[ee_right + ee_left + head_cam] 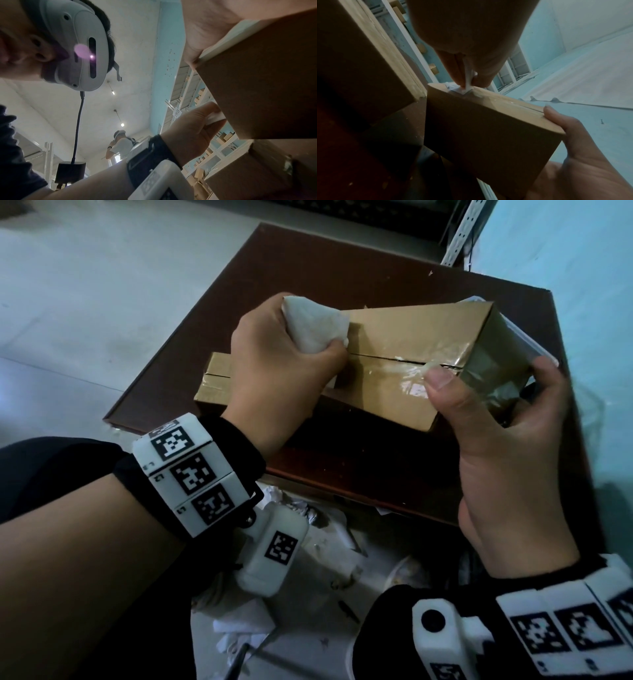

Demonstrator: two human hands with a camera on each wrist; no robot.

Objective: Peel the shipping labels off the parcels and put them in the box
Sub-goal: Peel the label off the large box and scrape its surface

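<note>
My left hand [274,364] pinches a crumpled white paper shipping label [313,326], partly peeled, at the end of a brown taped cardboard parcel [411,361]. My right hand [507,440] grips that parcel's other end, tilted above a dark reddish-brown tabletop [342,268]. A second cardboard parcel [214,385] lies beneath.
</note>
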